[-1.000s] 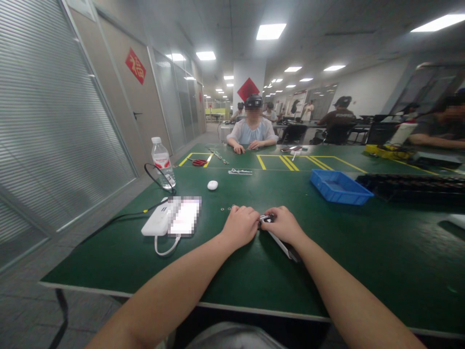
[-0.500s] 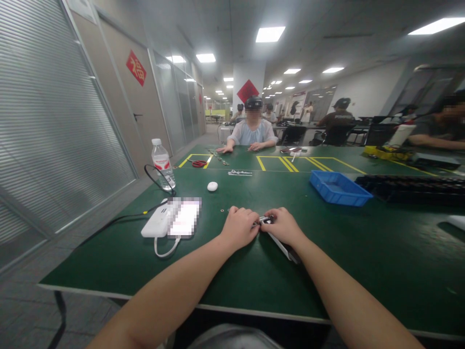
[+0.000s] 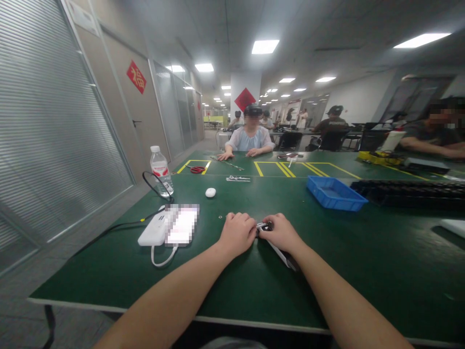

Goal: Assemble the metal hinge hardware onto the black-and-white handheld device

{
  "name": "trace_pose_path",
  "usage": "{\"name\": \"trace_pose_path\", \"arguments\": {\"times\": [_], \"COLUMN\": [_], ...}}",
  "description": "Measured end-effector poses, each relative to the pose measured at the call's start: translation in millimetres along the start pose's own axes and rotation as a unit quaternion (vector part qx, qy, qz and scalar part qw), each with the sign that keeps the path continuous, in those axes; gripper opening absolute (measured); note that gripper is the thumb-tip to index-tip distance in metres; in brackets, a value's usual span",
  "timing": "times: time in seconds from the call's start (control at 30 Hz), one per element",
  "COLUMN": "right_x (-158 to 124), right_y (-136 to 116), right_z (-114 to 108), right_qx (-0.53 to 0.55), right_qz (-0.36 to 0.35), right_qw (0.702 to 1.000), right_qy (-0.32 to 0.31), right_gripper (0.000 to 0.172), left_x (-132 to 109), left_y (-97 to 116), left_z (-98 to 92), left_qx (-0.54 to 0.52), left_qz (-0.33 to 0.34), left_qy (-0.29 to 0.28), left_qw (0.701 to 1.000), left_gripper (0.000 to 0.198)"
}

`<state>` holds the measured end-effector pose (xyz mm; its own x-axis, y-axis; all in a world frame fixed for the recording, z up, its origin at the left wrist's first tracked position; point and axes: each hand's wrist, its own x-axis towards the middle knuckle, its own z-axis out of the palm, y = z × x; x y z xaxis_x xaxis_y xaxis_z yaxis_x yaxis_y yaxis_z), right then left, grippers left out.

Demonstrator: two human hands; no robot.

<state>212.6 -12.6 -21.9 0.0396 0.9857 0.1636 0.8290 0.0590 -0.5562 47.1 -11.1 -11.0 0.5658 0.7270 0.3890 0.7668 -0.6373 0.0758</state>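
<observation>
Both my hands rest close together on the green table (image 3: 327, 271). My left hand (image 3: 238, 233) is closed in a fist, its fingertips pinching one end of a small metal part (image 3: 263, 226). My right hand (image 3: 281, 233) is closed on the same part from the other side. A long dark and white strip (image 3: 282, 255) runs from under my right hand back along my right wrist. A tiny metal ring (image 3: 220, 216) lies on the table just beyond my left hand.
A white power bank (image 3: 154, 231) with a looped cable lies at left, beside a blurred flat thing. A water bottle (image 3: 161, 170), a white round object (image 3: 210, 192), a blue tray (image 3: 334, 193) and black trays (image 3: 410, 191) stand farther back. A person (image 3: 250, 138) sits opposite.
The view has tilted slightly, so everything sits lower in the picture. My hands stay pressed together on the small part; the person opposite has moved a hand outward.
</observation>
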Motion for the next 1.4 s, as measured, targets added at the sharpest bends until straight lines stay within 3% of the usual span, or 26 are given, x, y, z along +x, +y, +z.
{"name": "trace_pose_path", "arguments": {"times": [0.97,1.4], "right_x": [0.3,-0.7], "right_y": [-3.2,-3.7], "right_z": [-3.2,-3.4], "right_qx": [-0.009,-0.006], "right_qz": [0.018,0.019], "right_qw": [1.0,1.0], "right_qy": [-0.007,0.001], "right_gripper": [0.039,0.037], "left_x": [3.2,4.0], "left_y": [2.2,2.6], "left_z": [0.4,1.2], "left_qx": [-0.011,0.007], "left_qz": [-0.006,-0.004], "left_qy": [-0.025,-0.011], "left_qw": [1.0,1.0], "left_gripper": [0.018,0.017]}}
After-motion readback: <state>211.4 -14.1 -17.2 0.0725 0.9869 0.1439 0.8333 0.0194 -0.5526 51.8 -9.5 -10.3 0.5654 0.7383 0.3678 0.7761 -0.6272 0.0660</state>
